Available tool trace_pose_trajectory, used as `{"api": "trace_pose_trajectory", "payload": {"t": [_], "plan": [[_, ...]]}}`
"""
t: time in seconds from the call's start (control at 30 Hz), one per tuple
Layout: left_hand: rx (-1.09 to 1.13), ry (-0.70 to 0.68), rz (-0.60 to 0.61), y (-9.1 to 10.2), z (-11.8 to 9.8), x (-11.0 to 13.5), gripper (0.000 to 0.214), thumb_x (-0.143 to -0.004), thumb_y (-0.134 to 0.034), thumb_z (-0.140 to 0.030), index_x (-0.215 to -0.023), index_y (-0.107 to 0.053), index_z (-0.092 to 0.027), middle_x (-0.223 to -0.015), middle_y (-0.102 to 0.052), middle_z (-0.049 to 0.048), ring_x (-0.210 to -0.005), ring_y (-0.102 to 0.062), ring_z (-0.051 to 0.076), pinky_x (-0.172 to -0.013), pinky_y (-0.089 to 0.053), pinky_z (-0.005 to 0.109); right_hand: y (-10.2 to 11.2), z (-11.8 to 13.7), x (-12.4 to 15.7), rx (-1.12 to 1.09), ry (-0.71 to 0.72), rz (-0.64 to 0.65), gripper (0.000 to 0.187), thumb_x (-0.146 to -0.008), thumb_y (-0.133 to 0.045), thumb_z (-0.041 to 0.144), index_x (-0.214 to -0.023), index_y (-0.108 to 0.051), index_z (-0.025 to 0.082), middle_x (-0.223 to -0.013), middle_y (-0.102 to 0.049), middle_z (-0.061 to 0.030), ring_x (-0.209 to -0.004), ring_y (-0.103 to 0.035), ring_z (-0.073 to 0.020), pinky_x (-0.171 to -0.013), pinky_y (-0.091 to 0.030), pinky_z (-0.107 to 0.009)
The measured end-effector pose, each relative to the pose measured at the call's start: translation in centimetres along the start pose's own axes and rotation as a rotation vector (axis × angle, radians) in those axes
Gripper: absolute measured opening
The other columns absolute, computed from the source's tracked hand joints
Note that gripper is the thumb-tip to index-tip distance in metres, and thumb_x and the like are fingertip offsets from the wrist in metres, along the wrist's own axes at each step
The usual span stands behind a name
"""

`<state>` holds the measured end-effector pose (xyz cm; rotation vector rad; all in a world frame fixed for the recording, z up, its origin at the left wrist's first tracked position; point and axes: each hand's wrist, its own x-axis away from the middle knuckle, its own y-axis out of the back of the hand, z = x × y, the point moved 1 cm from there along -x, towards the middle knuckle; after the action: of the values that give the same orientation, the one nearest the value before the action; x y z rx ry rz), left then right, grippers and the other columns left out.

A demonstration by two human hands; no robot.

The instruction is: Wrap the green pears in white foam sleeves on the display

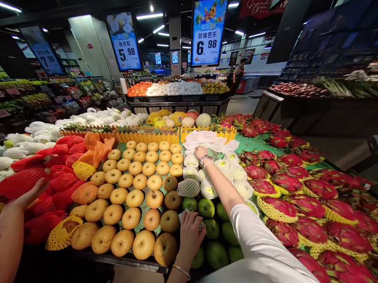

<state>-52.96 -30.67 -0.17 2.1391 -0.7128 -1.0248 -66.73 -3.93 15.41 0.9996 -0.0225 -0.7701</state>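
Observation:
My left hand [192, 229], with a bracelet at the wrist, curls over a guava in a white foam net [181, 215], mostly hidden under the fingers. It is at the front of the bare green guavas [216, 253]. Farther in, my right hand [201, 152], wearing a watch, bends its fingers down by a pile of pale foam nets [202, 136]; whatever is in them is hidden. Around that wrist are guavas in white nets [208, 188]. At far left another person's hand [36, 191] touches a red-netted fruit [18, 184].
Rows of brown pears [134, 198] lie left of the guavas. Dragon fruit [309, 206] cover the right side. Yellow picket edging [147, 137] crosses behind, with melons [203, 120] beyond. Price screens [209, 30] hang overhead.

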Motion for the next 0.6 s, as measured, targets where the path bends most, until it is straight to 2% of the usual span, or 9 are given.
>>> {"api": "trace_pose_trajectory", "payload": {"t": [0.1,0.17,0.3,0.37,0.47,0.53,0.6], "plan": [[-0.005,-0.016,-0.009,0.4,0.1,0.0,0.018,-0.083,-0.06,-0.012,-0.098,-0.065,-0.02,-0.109,-0.068,0.0058,-0.112,-0.062,0.026,-0.11,-0.041,0.057,1.6,0.0,1.2,-0.035,-0.053,-0.033,0.027,-0.098,-0.049,0.03,-0.096,-0.07,0.013,-0.112,-0.07,-0.0124,-0.108,-0.063,-0.0233,-0.098,-0.044,-0.04],[0.017,-0.031,0.018,0.8,0.3,-0.2,0.016,-0.086,-0.059,-0.016,-0.1,-0.065,-0.02,-0.111,-0.068,0.0064,-0.112,-0.061,0.026,-0.109,-0.041,0.057,3.3,-0.3,3.1,-0.079,-0.033,-0.05,0.033,-0.097,-0.042,0.026,-0.091,-0.072,0.015,-0.109,-0.072,-0.0131,-0.106,-0.064,-0.024,-0.095,-0.044,-0.035],[0.213,-0.047,0.07,2.3,0.5,-1.2,0.023,-0.095,-0.05,-0.023,-0.115,-0.062,-0.024,-0.115,-0.068,0.0072,-0.113,-0.062,0.026,-0.108,-0.042,0.056,7.2,-1.3,10.2,-0.231,0.081,-0.076,0.032,-0.096,-0.04,0.027,-0.097,-0.07,0.018,-0.106,-0.073,-0.007,-0.1,-0.065,-0.0199,-0.092,-0.046,-0.03],[0.388,0.009,-0.018,3.2,0.2,-2.1,0.028,-0.098,-0.045,-0.026,-0.124,-0.056,-0.026,-0.116,-0.067,0.0084,-0.11,-0.063,0.026,-0.1,-0.049,0.051,8.6,-1.5,14.8,-0.443,0.177,-0.107,0.027,-0.094,-0.043,0.028,-0.098,-0.068,0.019,-0.103,-0.072,-0.0065,-0.098,-0.064,-0.0202,-0.09,-0.047,-0.032],[0.628,0.067,-0.268,4.8,-1.2,-3.6,0.034,-0.099,-0.045,-0.033,-0.132,-0.046,-0.028,-0.115,-0.062,0.0087,-0.1,-0.063,0.022,-0.087,-0.055,0.041,9.8,-1.5,21.3,-0.616,0.185,-0.118,0.023,-0.094,-0.046,0.029,-0.095,-0.067,0.021,-0.096,-0.07,-0.0045,-0.091,-0.063,-0.0199,-0.084,-0.048,-0.033],[0.675,-0.001,-0.363,6.1,-2.6,-4.3,0.038,-0.097,-0.048,-0.037,-0.134,-0.044,-0.028,-0.119,-0.059,0.009,-0.106,-0.06,0.022,-0.092,-0.052,0.041,10.2,-1.2,24.9,-0.646,0.161,-0.098,0.021,-0.093,-0.047,0.028,-0.094,-0.067,0.022,-0.094,-0.069,-0.0043,-0.089,-0.063,-0.0196,-0.08,-0.048,-0.032],[0.575,-0.103,-0.344,7.4,-4.2,-4.6,0.039,-0.096,-0.051,-0.039,-0.133,-0.048,-0.026,-0.127,-0.055,0.0105,-0.119,-0.053,0.025,-0.102,-0.046,0.045,10.5,-0.9,27.7,-0.668,0.142,-0.076,0.019,-0.092,-0.049,0.027,-0.094,-0.068,0.022,-0.096,-0.069,-0.0049,-0.089,-0.063,-0.0194,-0.079,-0.049,-0.032]]}}
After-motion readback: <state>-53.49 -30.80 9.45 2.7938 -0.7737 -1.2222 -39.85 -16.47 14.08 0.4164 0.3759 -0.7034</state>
